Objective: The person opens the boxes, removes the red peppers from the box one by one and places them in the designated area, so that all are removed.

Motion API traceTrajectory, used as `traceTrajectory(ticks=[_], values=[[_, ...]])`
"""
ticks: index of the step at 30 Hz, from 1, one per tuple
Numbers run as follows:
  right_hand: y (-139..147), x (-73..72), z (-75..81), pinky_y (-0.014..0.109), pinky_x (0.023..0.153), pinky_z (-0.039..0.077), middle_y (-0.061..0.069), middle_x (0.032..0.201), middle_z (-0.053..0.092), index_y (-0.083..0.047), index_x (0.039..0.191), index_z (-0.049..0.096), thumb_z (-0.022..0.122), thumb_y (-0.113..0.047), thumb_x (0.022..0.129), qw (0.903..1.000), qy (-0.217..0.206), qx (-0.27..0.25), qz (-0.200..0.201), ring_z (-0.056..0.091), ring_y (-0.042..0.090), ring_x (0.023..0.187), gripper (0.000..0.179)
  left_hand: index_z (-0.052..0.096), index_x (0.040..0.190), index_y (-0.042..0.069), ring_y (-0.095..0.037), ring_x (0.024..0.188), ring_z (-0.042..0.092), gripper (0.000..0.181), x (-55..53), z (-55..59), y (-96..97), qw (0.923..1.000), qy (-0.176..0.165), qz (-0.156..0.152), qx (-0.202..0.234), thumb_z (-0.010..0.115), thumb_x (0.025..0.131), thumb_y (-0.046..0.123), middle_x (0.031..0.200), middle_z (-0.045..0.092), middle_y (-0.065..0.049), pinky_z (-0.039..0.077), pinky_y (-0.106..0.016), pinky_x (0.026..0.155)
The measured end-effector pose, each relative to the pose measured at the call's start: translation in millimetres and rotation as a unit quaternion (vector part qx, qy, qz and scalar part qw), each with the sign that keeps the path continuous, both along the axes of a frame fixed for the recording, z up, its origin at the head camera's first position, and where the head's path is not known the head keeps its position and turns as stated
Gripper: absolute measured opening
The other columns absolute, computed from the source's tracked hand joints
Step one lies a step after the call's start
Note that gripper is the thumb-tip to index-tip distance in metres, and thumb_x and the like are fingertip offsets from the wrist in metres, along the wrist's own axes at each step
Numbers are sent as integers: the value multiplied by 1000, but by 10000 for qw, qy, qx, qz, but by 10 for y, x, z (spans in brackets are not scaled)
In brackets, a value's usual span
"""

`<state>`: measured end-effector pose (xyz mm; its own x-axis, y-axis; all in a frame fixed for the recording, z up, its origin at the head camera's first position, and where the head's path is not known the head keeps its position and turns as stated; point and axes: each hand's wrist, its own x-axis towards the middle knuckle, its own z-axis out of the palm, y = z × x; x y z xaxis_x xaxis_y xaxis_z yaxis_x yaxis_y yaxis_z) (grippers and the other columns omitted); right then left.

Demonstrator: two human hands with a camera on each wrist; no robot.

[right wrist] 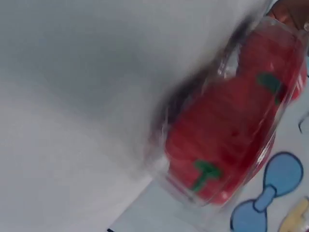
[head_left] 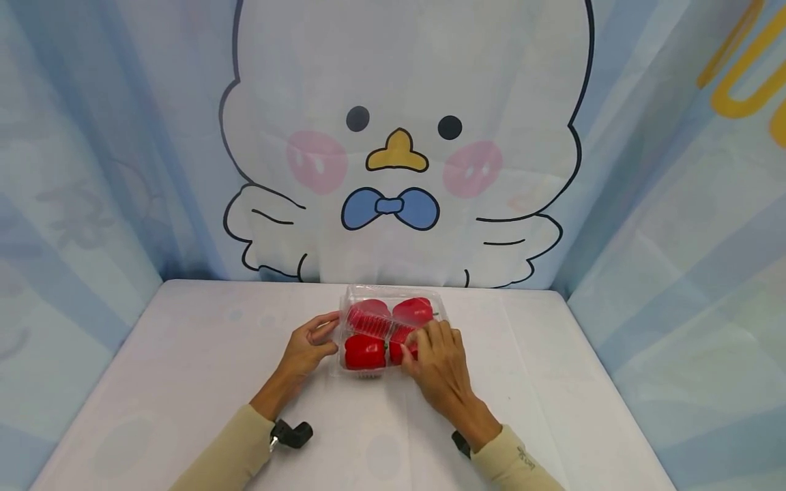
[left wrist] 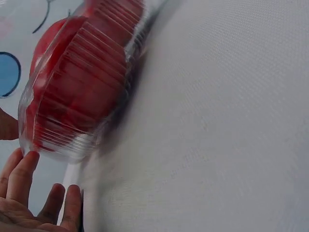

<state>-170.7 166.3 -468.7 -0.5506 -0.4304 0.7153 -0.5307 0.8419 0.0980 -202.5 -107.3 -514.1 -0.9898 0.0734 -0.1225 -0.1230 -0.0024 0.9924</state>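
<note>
One clear plastic clamshell (head_left: 389, 294), holding four red bell peppers (head_left: 364, 352), sits on the white tabletop (head_left: 368, 416).
Left hand (head_left: 308, 346), fingers extended, touches clamshell's left side; right hand (head_left: 440, 361), fingers curled, pinches its right front corner.

Lower centre of the frame: left grip (head_left: 309, 346) touches, right grip (head_left: 439, 360) pinches, a clear box (head_left: 393, 292) of red peppers (head_left: 364, 352).

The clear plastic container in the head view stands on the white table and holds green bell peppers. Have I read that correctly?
Not quite: the bell peppers are red, as the head view shows; only their stems are green. The clear plastic container does stand on the white table.
</note>
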Motion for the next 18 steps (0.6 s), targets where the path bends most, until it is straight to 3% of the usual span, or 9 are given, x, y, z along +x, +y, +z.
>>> traceTrajectory(ticks=[4, 8, 13, 18], values=[[0, -55, 167, 39, 72, 41, 14, 93, 59, -1, 98, 65, 87, -16, 82, 9991, 168, -379, 65, 53, 26, 88, 31, 57, 152, 16, -34, 159, 38, 65, -30, -30, -11, 10000, -31, 34, 57, 66, 91, -5, 162, 52, -9, 35, -60, 128], [9, -125, 272, 39, 73, 41, 13, 93, 58, -2, 100, 66, 86, -19, 87, 9996, 28, -276, 72, 52, 26, 89, 30, 57, 152, 17, -34, 160, 36, 65, -38, -58, -29, 9998, -105, 143, 89, 67, 91, -4, 162, 51, -9, 31, -61, 129], [1, -174, 287, 38, 72, 40, 11, 90, 56, -4, 99, 67, 84, -19, 89, 9995, 79, -257, 161, 50, 25, 85, 25, 54, 154, 14, -36, 160, 36, 65, -4, -52, -39, 9998, -121, 124, 66, 67, 92, -2, 161, 51, -11, 32, -63, 128], [-23, -243, 329, 39, 72, 41, 12, 91, 58, -2, 98, 68, 87, -15, 86, 9983, 268, -480, 205, 52, 28, 85, 27, 54, 155, 15, -32, 160, 37, 64, 10, -57, -27, 9998, -91, 106, 116, 67, 94, -2, 160, 55, -7, 36, -58, 127]])
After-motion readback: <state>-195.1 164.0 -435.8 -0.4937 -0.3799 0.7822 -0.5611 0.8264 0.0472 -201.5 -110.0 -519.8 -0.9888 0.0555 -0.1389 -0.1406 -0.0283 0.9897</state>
